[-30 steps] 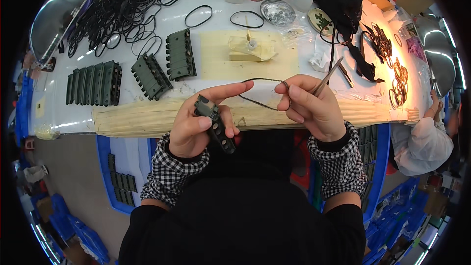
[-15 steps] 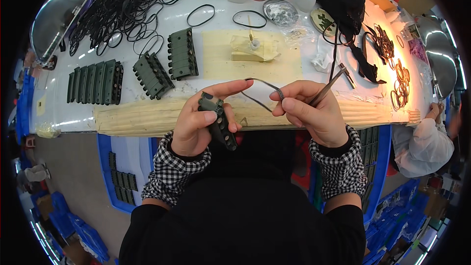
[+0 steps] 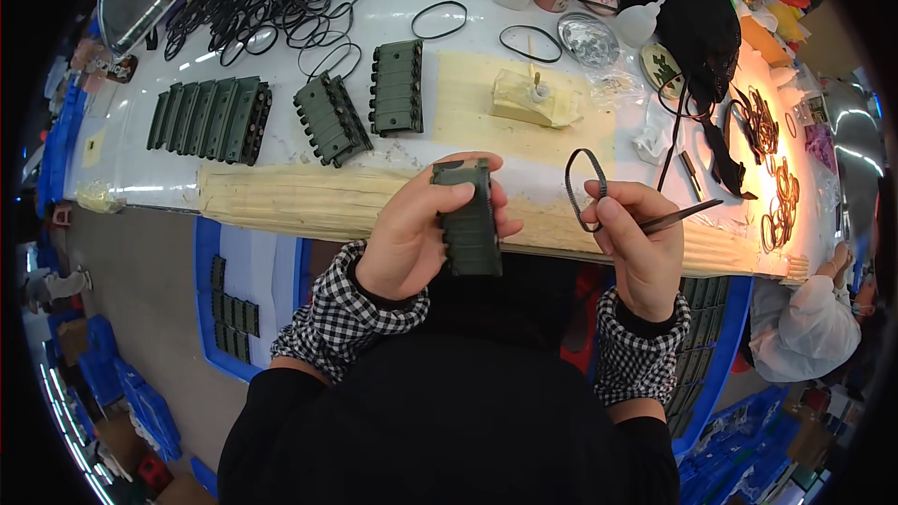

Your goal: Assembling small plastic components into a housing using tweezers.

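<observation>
My left hand (image 3: 393,248) is closed round a dark green ribbed plastic piece (image 3: 470,229), held upright near the table's front edge, its slatted face towards me. To its right, my right hand (image 3: 645,257) pinches a thin black toothed belt loop (image 3: 600,176) between thumb and forefinger. Dark tweezers (image 3: 687,213) are also held in that hand, pointing out to the right. The loop hangs free, apart from the green piece. Beyond my left hand, similar green pieces stand on the table: a row (image 3: 208,122), a tilted piece (image 3: 332,120) and an upright one (image 3: 397,86).
Black belt loops lie piled (image 3: 271,0) at the back left. A tape-wrapped block (image 3: 524,103) with a small pot stands mid-table. A black mesh bag (image 3: 692,28) and a lit heap of loops (image 3: 781,201) are at right. Another person's sleeve (image 3: 804,332) shows far right.
The belt loop has come away from my left fingertips, and my right hand has moved right with it. My left hand has turned the green piece so its slatted face shows. The view has shifted.
</observation>
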Action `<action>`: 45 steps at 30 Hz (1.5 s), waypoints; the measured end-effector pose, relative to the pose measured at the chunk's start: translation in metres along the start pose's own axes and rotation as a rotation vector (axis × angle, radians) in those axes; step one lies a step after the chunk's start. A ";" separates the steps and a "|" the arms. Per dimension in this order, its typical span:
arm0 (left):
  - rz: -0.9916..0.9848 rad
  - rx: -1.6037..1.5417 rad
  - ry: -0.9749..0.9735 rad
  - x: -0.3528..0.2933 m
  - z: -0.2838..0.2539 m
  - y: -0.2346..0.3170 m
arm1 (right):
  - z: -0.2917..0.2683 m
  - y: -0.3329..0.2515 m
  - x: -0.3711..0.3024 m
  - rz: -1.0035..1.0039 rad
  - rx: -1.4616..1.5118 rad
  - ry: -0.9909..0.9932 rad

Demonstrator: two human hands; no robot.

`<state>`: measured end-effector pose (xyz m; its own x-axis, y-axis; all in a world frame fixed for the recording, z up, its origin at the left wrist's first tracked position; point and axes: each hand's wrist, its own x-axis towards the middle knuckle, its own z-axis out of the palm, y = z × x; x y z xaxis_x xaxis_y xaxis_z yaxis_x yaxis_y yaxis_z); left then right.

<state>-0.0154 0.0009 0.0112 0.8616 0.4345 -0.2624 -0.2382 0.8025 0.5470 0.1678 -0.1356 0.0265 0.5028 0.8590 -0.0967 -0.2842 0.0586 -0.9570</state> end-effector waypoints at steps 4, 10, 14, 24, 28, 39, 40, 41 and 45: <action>-0.023 0.053 -0.090 -0.004 -0.005 -0.005 | 0.004 0.001 0.002 0.043 -0.099 0.011; 0.007 0.506 -0.090 -0.007 -0.008 -0.003 | 0.033 0.004 0.001 -0.001 -0.113 -0.065; 0.197 0.639 -0.005 -0.005 0.000 -0.009 | 0.048 0.010 0.005 -0.040 -0.214 -0.093; 0.241 0.701 0.019 -0.007 -0.005 -0.012 | 0.047 0.014 0.014 -0.117 -0.352 -0.038; 0.320 0.700 0.064 -0.005 -0.005 -0.015 | 0.046 0.013 0.014 -0.134 -0.362 -0.011; 0.396 0.738 0.132 -0.006 0.001 -0.022 | 0.052 0.001 0.017 -0.065 -0.386 -0.043; 0.414 0.753 0.131 -0.005 0.000 -0.023 | 0.053 0.000 0.017 -0.061 -0.391 -0.042; 0.431 0.768 0.129 -0.004 -0.001 -0.024 | 0.054 -0.001 0.017 -0.059 -0.407 -0.041; 0.475 0.792 0.139 -0.004 -0.004 -0.027 | 0.057 -0.002 0.019 -0.068 -0.464 -0.055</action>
<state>-0.0138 -0.0208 -0.0055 0.6786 0.7318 0.0632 -0.1330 0.0378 0.9904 0.1317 -0.0901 0.0420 0.4603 0.8874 -0.0267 0.1489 -0.1069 -0.9831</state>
